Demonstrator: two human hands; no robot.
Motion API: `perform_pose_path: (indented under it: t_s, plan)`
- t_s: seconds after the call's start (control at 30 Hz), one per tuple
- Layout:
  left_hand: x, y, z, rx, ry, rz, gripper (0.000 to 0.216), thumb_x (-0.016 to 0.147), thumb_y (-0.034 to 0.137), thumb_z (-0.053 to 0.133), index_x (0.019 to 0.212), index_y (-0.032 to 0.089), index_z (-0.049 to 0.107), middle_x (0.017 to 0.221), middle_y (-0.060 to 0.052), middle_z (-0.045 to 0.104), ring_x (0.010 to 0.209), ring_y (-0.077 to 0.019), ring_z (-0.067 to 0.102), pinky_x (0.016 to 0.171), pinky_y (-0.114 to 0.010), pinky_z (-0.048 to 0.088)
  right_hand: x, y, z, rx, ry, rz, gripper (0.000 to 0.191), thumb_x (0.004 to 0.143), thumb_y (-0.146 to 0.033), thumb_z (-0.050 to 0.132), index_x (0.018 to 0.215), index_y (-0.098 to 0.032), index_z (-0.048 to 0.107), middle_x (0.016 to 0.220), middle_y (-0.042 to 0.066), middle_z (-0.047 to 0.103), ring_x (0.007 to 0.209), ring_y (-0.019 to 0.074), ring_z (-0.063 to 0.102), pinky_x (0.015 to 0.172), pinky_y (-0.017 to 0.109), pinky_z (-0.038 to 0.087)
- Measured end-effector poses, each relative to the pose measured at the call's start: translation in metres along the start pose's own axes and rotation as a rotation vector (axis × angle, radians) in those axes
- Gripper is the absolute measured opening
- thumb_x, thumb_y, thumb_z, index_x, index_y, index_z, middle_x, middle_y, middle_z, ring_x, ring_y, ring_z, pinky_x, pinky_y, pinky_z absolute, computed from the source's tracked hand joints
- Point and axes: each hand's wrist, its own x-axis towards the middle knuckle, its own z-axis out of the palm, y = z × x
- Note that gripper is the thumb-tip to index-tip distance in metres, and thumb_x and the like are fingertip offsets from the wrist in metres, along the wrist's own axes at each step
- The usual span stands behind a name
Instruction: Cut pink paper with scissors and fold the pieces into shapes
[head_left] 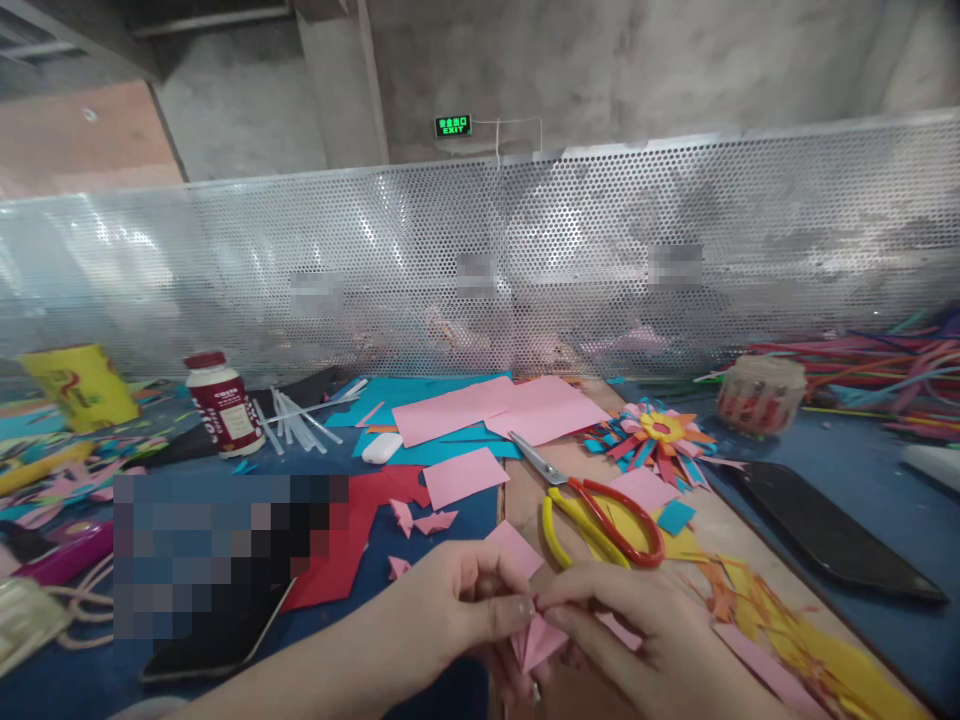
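My left hand [457,605] and my right hand [630,635] meet low in the middle of the view. Both pinch a small folded pink paper piece [538,640] between thumb and fingers, close to the table. Just beyond them lie scissors [600,510] with one red and one yellow handle, on a brown board [757,560]. A finished multicoloured paper flower [655,435] sits farther back on the right. Pink paper sheets [502,410] rest on teal sheets behind the scissors.
A white bottle with a red label [221,405], clear glue sticks [300,420] and a yellow can [79,385] stand at the left. A black tray [825,535] lies right. Red paper [352,540] and scraps litter the blue table. A perforated metal screen [480,260] closes the back.
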Motion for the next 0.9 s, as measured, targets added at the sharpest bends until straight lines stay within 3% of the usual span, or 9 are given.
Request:
perform_pose_path:
  t_s: [0.63, 0.9]
  plan:
    - [0.002, -0.007, -0.003, 0.045, -0.004, 0.035, 0.025, 0.077, 0.035, 0.057, 0.087, 0.012, 0.056, 0.069, -0.002, 0.058, 0.059, -0.0091, 0.056, 0.063, -0.024, 0.045, -0.001, -0.003, -0.001, -0.064, 0.042, -0.092, 0.016, 0.078, -0.012, 0.051, 0.081, -0.024, 0.062, 0.076, -0.004, 0.067, 0.067, 0.0087, 0.062, 0.061, 0.013, 0.048]
    - [0.006, -0.014, -0.007, 0.054, 0.019, 0.066, 0.025, 0.076, 0.034, 0.059, 0.086, 0.012, 0.056, 0.067, -0.002, 0.060, 0.057, -0.0092, 0.056, 0.059, -0.023, 0.045, 0.001, 0.000, 0.000, -0.111, 0.042, -0.218, 0.019, 0.074, -0.007, 0.047, 0.078, -0.021, 0.059, 0.069, -0.001, 0.064, 0.059, 0.0087, 0.059, 0.056, 0.015, 0.047]
